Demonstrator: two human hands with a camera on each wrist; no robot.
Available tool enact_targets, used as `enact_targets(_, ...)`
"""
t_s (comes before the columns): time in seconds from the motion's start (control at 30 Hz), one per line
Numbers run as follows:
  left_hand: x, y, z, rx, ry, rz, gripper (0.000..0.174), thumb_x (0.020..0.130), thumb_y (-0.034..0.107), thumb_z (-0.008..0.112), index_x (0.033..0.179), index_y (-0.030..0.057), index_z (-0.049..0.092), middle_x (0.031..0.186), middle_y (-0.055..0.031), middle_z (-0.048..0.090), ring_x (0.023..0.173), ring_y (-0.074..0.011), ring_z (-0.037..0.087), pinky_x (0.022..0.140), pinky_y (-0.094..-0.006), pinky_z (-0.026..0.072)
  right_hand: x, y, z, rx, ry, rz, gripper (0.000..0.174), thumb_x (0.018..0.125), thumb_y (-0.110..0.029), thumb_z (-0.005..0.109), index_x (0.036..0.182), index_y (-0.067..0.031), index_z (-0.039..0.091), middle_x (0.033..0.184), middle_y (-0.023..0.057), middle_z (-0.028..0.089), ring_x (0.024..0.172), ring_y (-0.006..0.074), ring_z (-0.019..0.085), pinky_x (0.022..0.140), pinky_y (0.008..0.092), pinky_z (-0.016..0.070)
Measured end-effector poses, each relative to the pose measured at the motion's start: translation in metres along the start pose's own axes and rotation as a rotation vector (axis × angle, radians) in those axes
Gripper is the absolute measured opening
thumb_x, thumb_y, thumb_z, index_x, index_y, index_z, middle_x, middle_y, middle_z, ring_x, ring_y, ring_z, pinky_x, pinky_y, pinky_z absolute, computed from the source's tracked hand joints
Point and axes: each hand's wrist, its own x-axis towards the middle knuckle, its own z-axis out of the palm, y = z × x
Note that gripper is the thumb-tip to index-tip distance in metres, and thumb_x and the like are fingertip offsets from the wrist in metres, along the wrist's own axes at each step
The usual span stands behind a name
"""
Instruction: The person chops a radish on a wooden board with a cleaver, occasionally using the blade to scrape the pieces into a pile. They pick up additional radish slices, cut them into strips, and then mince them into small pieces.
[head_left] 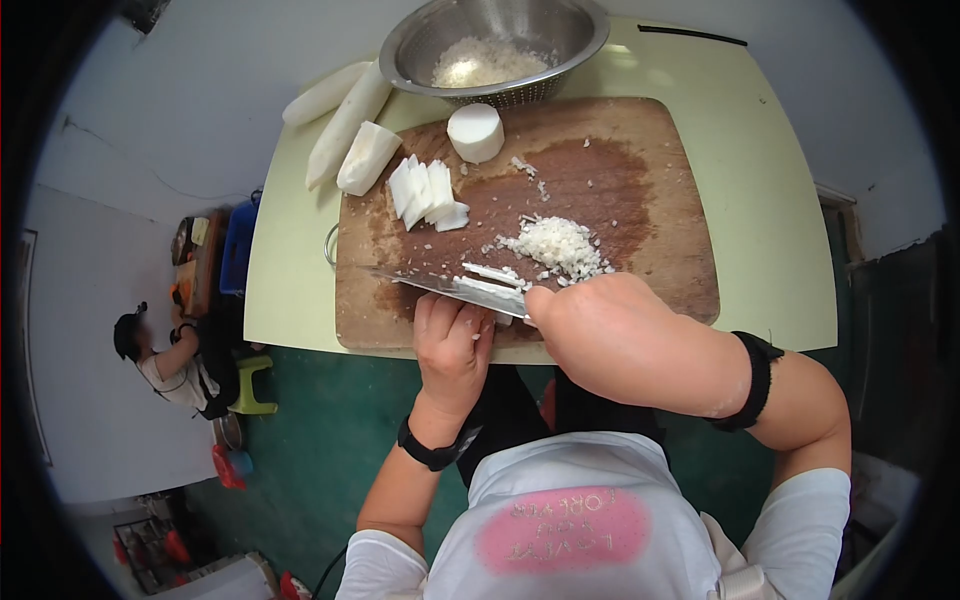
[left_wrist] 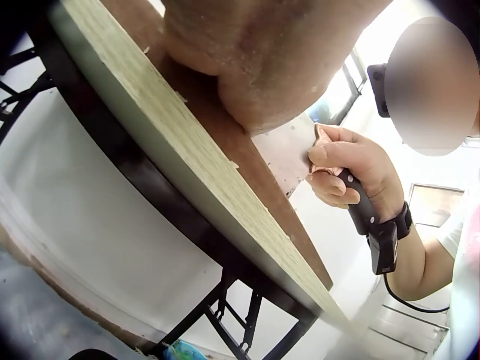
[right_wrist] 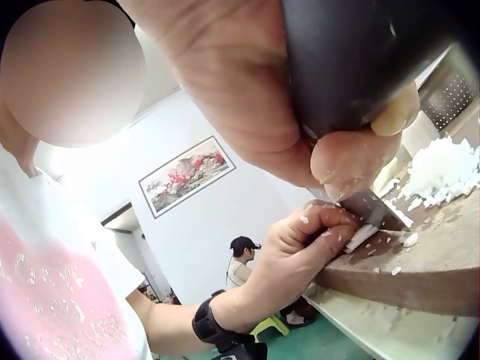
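My right hand (head_left: 610, 320) grips the black handle (right_wrist: 349, 67) of a kitchen knife (head_left: 510, 303). Its broad blade points left across the near part of a wooden cutting board (head_left: 680, 190). Close against the blade, my left hand (head_left: 450, 340) has its fingers curled over white radish strips (right_wrist: 362, 238) at the board's front edge, partly hiding them. Thin cut strips (head_left: 490, 272) lie just beyond the blade. A heap of finely diced radish (head_left: 560, 246) sits past my right hand, and a fan of radish slices (head_left: 428, 192) lies farther left.
A short radish cylinder (head_left: 475, 133) stands near the board's far edge. A cut chunk (head_left: 369, 158) and whole white radishes (head_left: 350, 120) lie at the left. Behind them is a metal colander (head_left: 395, 60) holding diced radish. Another person (head_left: 175, 360) sits at the far left.
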Motion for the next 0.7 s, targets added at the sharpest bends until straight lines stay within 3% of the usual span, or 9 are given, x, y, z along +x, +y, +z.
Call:
enact_targets(0.2, -0.001, 0.0, -0.002, -0.028, 0.006, -0.013, 0.025, 0.071, -0.004, 0.073, 0.095, 0.0019, 0.066, 0.097, -0.0132, 0.062, 0.093, -0.0356, 0.057, 0.081, -0.0446, 0.0484, 0.001, 0.002, 0.007, -0.093, 0.127, -0.044, 0.011, 0.078, -0.004, 0.063, 0.083, 0.003, 0.057, 0.06, 0.0212, 0.061, 0.059, 0.0407, 0.064, 0.054, 0.0478, 0.0522)
enact_targets(0.27, 0.0, 0.0, -0.002, -0.048, 0.017, 0.001, 0.027, 0.071, -0.003, 0.073, 0.096, 0.0027, 0.066, 0.097, -0.0128, 0.061, 0.093, -0.0355, 0.057, 0.08, -0.0446, 0.0487, -0.001, -0.001, 0.0, -0.105, 0.069, -0.023, 0.013, 0.076, -0.002, 0.061, 0.087, 0.0052, 0.06, 0.068, 0.0222, 0.066, 0.066, 0.0377, 0.069, 0.059, 0.0452, 0.055)
enact_targets(0.37, 0.0, -0.001, -0.004, -0.055, 0.023, -0.008, 0.026, 0.071, -0.002, 0.074, 0.095, 0.0034, 0.067, 0.096, -0.0122, 0.062, 0.093, -0.0348, 0.057, 0.08, -0.0443, 0.0486, -0.009, -0.005, -0.005, -0.098, 0.085, -0.012, 0.01, 0.078, -0.004, 0.063, 0.083, 0.0022, 0.057, 0.058, 0.0203, 0.06, 0.057, 0.0406, 0.063, 0.055, 0.0487, 0.0517)
enact_targets(0.7, 0.002, -0.002, -0.004, -0.027, 0.016, 0.021, 0.029, 0.069, -0.004, 0.075, 0.097, 0.0016, 0.066, 0.097, -0.0124, 0.062, 0.091, -0.0354, 0.057, 0.079, -0.0444, 0.0484, -0.01, -0.007, -0.012, -0.075, -0.01, -0.004, 0.012, 0.074, -0.001, 0.062, 0.084, 0.0058, 0.059, 0.066, 0.0228, 0.064, 0.065, 0.0391, 0.068, 0.058, 0.0465, 0.0549)
